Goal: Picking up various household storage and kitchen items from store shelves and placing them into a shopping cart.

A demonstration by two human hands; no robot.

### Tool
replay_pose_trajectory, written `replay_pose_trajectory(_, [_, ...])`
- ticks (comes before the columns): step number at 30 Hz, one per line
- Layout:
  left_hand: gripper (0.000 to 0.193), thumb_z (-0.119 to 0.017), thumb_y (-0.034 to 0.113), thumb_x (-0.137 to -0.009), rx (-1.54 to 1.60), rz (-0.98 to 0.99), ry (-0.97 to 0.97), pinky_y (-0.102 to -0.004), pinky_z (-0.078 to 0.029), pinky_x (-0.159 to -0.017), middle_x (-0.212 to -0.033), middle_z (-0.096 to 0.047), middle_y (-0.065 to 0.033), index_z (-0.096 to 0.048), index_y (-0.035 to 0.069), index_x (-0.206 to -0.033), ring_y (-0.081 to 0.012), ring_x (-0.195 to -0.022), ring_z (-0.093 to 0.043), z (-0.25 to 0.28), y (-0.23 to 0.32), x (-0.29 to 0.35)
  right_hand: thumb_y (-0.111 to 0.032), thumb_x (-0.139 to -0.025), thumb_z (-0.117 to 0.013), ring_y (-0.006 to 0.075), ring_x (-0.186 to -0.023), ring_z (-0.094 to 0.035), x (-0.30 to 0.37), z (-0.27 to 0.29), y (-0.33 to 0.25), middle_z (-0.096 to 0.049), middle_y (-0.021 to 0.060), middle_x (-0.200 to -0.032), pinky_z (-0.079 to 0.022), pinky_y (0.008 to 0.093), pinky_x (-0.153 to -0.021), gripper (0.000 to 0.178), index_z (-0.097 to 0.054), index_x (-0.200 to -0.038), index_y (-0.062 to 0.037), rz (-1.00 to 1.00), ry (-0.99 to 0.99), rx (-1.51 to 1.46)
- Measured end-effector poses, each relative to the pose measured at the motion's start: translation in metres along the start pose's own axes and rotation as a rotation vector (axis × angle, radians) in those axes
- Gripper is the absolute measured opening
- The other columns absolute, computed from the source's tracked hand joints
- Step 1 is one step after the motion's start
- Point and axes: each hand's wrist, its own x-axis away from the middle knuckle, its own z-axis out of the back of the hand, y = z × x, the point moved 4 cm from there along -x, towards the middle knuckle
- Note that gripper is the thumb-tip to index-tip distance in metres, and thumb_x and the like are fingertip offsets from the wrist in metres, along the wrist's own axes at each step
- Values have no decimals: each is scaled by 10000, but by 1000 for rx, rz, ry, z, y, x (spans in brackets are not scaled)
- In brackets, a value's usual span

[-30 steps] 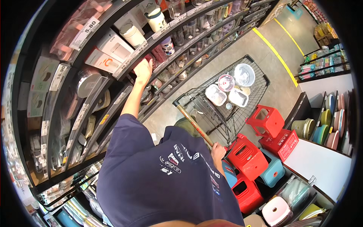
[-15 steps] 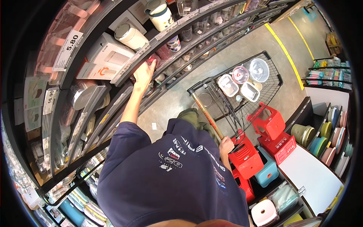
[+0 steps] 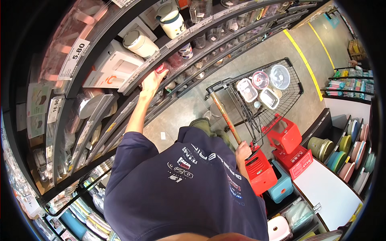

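Note:
My left hand (image 3: 151,83) reaches to the shelving on the left, its fingers closed round a red-topped container (image 3: 163,67) on a lower shelf; most of the container is hidden. Beside it sits a reddish clear container (image 3: 175,60). Above are a cream lidded canister (image 3: 140,44) and a boxed item (image 3: 114,66). My right hand (image 3: 243,151) is wrapped round the handle bar (image 3: 225,116) of a shopping cart (image 3: 295,90). In the cart lie a red-rimmed round container (image 3: 260,80), a large clear round tub (image 3: 280,76) and white-rimmed rectangular containers (image 3: 269,99).
Red plastic stools (image 3: 285,136) and a blue one (image 3: 280,186) stand right of the cart handle. A rack of colourful plates and bowls (image 3: 339,152) is at the right. Yellow lines (image 3: 303,60) cross the grey floor ahead. Glass jars (image 3: 200,12) fill the upper shelves.
The cart and its handle have shifted slightly to the right in view, with my right hand still on the bar. More of the red top shows at my left fingertips.

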Motion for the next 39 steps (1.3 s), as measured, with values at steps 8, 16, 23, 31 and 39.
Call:
replay_pose_trajectory(8, [701,-765,420,-688,39,-38,-6,-408,-462,-872,-1108,-590,-223,-517,12,-1201,-370,-1025,-572,0,2,3,-273,-909,-418,367,-482,-576,-7,-5,5,-583,190,-561,-450,467,-471,420,-598,-608,-42,-14,-10,9])
replay_pose_trajectory(16, [605,-814,351,-656,33,-45,53,-384,-508,-762,-929,-648,-178,-548,2,-1071,-326,-861,-638,-15,0,20,-290,-909,-427,375,-482,-572,-8,1,3,-574,196,-554,-442,475,-467,420,-585,-604,-49,-28,-20,3])
replay_pose_trajectory(23, [623,-832,104,-599,231,-172,215,-367,-463,-891,-1119,-586,-179,-524,3,-1131,-312,-1024,-578,-7,20,40,-275,-905,-433,383,-509,-568,-4,-2,4,-580,194,-584,-432,484,-489,406,-597,-614,-45,-55,-15,-47])
replay_pose_trajectory(31, [616,-811,4,-595,466,-353,219,-374,-427,-956,-1186,-546,-167,-508,2,-1131,-300,-1114,-536,42,96,69,-282,-899,-444,377,-513,-569,-2,-5,6,-581,190,-591,-430,474,-486,392,-589,-619,-49,-62,3,-57])
replay_pose_trajectory(39, [625,-832,96,-600,737,-523,-198,-346,-433,-937,-1136,-566,-128,-541,16,-1147,-248,-1070,-549,22,229,67,-319,-911,-414,386,-569,-595,-7,-2,6,-598,205,-627,-466,483,-546,417,-625,-664,-57,-73,-87,-123])
